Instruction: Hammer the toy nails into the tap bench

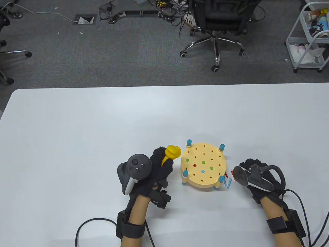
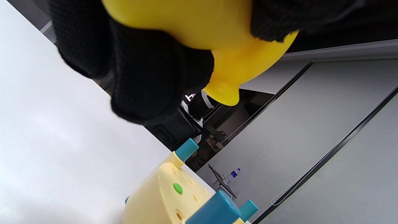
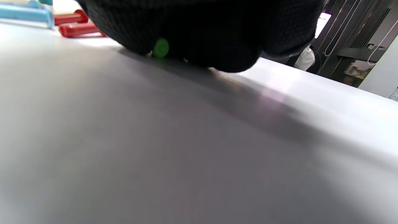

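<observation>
The round yellow tap bench (image 1: 203,177) stands on blue-capped legs, with green, red and blue nails sunk in its top. My left hand (image 1: 164,160) grips the yellow toy hammer (image 1: 172,152) just left of the bench. In the left wrist view my fingers (image 2: 149,77) wrap the hammer (image 2: 224,37) above the bench (image 2: 164,196). My right hand (image 1: 246,166) rests on the table to the right of the bench. In the right wrist view its fingers (image 3: 202,31) close around a green nail (image 3: 160,47) on the tabletop. The nail's shaft is hidden.
Loose red and blue nails (image 1: 227,180) lie between the bench and my right hand; they also show in the right wrist view (image 3: 77,29). The white table (image 1: 102,128) stretches far and left. An office chair (image 1: 216,23) and a cart (image 1: 308,38) stand on the floor beyond.
</observation>
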Available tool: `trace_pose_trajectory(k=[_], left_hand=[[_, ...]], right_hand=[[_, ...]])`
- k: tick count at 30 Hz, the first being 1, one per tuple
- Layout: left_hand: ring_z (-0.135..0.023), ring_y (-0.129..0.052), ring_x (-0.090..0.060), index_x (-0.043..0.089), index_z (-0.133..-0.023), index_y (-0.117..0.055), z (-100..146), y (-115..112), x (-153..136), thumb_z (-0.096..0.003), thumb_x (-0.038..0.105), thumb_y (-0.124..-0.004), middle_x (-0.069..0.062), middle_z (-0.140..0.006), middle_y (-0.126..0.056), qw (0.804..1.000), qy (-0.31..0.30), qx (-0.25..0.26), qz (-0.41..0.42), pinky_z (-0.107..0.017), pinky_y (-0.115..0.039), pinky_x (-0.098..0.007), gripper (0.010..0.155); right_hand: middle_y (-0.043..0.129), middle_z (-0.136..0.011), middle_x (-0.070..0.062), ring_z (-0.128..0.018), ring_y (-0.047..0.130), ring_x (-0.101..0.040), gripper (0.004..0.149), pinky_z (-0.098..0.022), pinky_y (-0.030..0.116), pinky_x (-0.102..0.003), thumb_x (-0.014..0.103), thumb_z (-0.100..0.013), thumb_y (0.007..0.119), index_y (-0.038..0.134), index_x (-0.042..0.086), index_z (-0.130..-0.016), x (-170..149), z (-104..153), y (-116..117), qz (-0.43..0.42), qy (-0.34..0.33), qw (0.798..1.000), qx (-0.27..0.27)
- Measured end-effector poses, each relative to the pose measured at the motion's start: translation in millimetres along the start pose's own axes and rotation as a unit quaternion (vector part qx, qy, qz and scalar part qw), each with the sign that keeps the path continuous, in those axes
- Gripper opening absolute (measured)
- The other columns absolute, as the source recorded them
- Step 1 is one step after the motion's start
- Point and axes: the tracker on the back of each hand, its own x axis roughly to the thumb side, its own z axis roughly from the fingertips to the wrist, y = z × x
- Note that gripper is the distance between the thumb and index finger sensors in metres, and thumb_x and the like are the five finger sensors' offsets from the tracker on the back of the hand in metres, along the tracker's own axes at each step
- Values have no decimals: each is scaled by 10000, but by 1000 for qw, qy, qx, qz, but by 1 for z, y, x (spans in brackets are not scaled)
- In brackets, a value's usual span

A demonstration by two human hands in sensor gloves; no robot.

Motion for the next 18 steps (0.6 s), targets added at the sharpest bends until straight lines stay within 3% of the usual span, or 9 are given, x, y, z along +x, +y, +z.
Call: trace_pose_trajectory(k=[5, 7, 9, 11, 18], left_hand=[[-274, -1088, -174, 27, -878, -629, 2, 3, 3, -389, 507, -694, -118, -621, -988, 999, -13, 50, -15, -414, -870, -437, 688], [-267, -1080, -174, 30, -882, -621, 3, 4, 6, -389, 509, -693, -119, -626, -979, 998, -20, 52, -17, -407, -868, -440, 690], [-269, -1074, -179, 31, -883, -618, 4, 3, 7, -390, 509, -696, -122, -630, -975, 998, -26, 55, 1, -406, -864, -445, 690], [-277, -1071, -186, 31, -887, -613, 4, 1, 8, -394, 507, -696, -128, -637, -969, 998, -29, 52, 19, -411, -858, -450, 690], [-337, -1040, -207, 49, -908, -573, 5, 0, 13, -390, 489, -743, -147, -698, -922, 999, -31, 27, 31, -450, -826, -478, 700]], right_hand=[[763, -869, -94, -667, 869, -202, 416, -588, 751, -450, 412, -514, 559, 608, 214, -876, -9, 1, 0, -18, 26, 999, -6], [837, -817, -78, -621, 948, -201, 412, -532, 810, -427, 404, -487, 584, 645, 211, -846, -23, 7, -5, -68, 56, 993, -76], [947, -679, -65, -476, 1032, -182, 410, -415, 877, -396, 398, -429, 647, 739, 197, -774, -35, 13, -9, -128, 84, 976, -157], [973, -625, -58, -414, 1049, -163, 408, -371, 896, -371, 390, -420, 677, 763, 185, -762, -44, 18, -14, -175, 93, 968, -156], [935, -645, -76, -421, 997, -179, 394, -426, 858, -399, 383, -414, 750, 777, 218, -770, -50, 41, -40, -267, 102, 929, -237]])
